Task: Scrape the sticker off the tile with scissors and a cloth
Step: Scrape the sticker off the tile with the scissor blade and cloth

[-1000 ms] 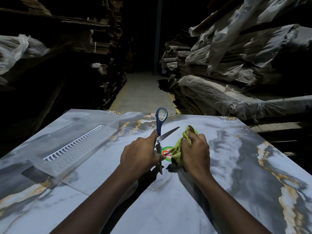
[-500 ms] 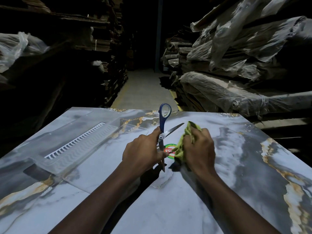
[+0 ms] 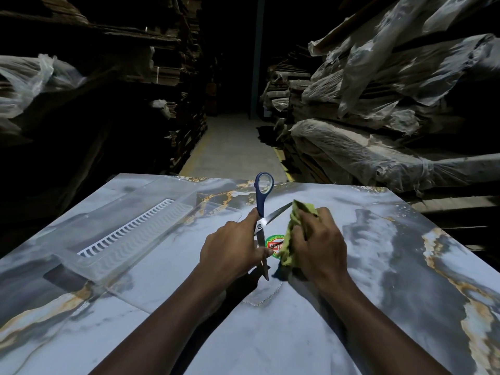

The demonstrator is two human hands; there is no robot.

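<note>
A round green, white and red sticker (image 3: pixel 275 243) sits mid-tile on the glossy grey marble tile (image 3: pixel 392 280). My left hand (image 3: pixel 230 250) grips blue-handled scissors (image 3: pixel 262 209) held spread apart, one blade pointing down at the tile just left of the sticker, the other angled up to the right. My right hand (image 3: pixel 319 244) is closed on a bunched yellow-green cloth (image 3: pixel 290 239) that presses on the sticker's right edge and hides part of it.
A clear plastic tray (image 3: pixel 121 239) with a white slotted insert lies on the tile at the left. A wet-looking patch (image 3: pixel 263 295) marks the tile below the scissors. Plastic-wrapped stacks (image 3: pixel 378 147) line the right, dark shelving the left, with an aisle (image 3: pixel 232 147) ahead.
Both hands stay at the sticker. The cloth has shifted slightly over the sticker's right side, and the view has tilted a little.
</note>
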